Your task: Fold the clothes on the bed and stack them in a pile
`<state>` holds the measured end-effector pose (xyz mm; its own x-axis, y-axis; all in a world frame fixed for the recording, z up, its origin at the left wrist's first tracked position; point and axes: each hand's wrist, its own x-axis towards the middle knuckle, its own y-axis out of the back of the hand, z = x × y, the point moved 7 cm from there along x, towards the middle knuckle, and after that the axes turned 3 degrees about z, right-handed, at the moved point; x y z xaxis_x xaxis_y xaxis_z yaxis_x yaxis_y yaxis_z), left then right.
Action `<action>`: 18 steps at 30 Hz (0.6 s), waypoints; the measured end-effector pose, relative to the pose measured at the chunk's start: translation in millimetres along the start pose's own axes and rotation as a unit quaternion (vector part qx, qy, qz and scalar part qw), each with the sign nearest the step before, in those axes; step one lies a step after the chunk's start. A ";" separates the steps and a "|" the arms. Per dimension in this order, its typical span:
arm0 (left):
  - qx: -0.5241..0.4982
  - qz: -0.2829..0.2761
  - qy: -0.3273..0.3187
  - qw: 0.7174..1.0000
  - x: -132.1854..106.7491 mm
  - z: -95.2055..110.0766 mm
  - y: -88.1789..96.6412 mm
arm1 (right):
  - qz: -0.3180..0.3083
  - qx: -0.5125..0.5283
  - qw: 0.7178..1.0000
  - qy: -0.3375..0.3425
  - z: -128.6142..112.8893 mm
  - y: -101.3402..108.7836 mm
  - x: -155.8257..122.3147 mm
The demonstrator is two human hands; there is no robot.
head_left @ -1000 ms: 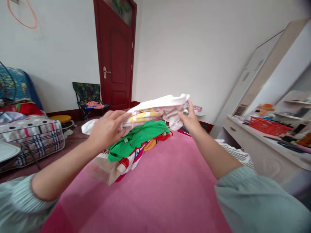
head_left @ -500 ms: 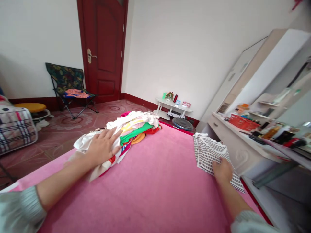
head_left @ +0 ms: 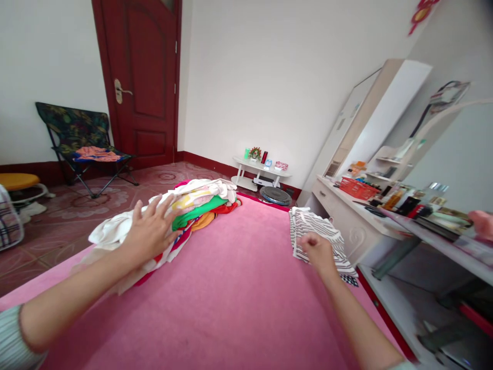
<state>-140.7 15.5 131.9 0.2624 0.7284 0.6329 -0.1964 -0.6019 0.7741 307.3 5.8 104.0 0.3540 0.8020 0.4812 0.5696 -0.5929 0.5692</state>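
My left hand [head_left: 151, 226], fingers spread, hovers over the near left side of a clothes pile [head_left: 204, 203]. White, yellow-patterned, green, orange and red garments are heaped in it; I cannot tell whether the palm touches the cloth. My right hand [head_left: 318, 253] has its fingers curled in, in front of a black-and-white striped garment [head_left: 321, 228] lying flat at the bed's right edge. No cloth shows pulled up into those fingers. A bit of checkered cloth [head_left: 349, 280] peeks out from under the striped garment.
Pink bedding [head_left: 231, 298] spreads beneath both hands. A dressing table with a red basket [head_left: 358, 188] and bottles stands close on the right. Beyond the bed are a low white table [head_left: 262, 167], a folding chair [head_left: 82, 139] with clothing on it, and a red door [head_left: 142, 82].
The view has turned right. My left hand has lifted and spread its fingers over the pile. My right hand has moved off the striped garment's near part toward its left edge, curling its fingers.
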 end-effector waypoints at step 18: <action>-0.266 -0.224 -0.080 0.934 -33.2 154.3 -118.9 | 0.125 -0.098 0.974 -0.161 126.1 44.4 -8.9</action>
<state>19.7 12.3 16.6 0.5598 0.7845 0.2667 -0.4637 0.0298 0.8855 423.1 -18.6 40.9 0.6958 0.5931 0.4052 0.2943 -0.7500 0.5924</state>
